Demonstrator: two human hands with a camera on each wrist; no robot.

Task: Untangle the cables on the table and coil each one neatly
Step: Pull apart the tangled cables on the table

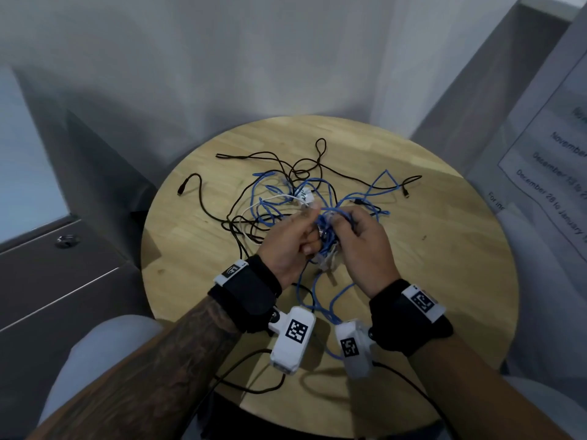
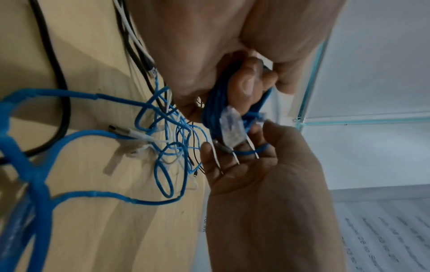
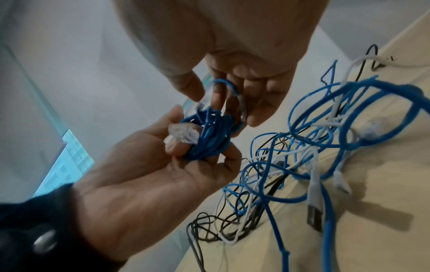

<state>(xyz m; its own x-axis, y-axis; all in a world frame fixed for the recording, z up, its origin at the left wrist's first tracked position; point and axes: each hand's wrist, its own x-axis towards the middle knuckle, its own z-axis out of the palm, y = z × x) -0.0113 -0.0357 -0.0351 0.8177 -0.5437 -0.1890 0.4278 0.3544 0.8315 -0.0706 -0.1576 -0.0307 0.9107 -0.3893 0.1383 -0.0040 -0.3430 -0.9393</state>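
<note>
Two hands meet over a round wooden table point(image 1: 444, 281), both on a bundle of blue cable point(image 1: 325, 231).

Left hand point(image 1: 290, 241) grips the bundle of blue cable, fingers curled round the gathered loops, held above the table's near middle; a clear plastic connector point(image 3: 180, 136) juts out beside the thumb. Right hand point(image 1: 362, 246) pinches a blue loop at the top of the same bundle, thumb against fingertips. Rest of the blue cable trails down to the tabletop and runs into the tangle point(image 1: 286, 198) beyond the hands, mixed there with black cable point(image 1: 203, 198) and white cable point(image 1: 263, 201). One black plug point(image 1: 180, 189) lies out left, another point(image 1: 406, 192) out right. A white USB-type plug point(image 2: 121, 131) lies on the wood among blue loops.
</note>
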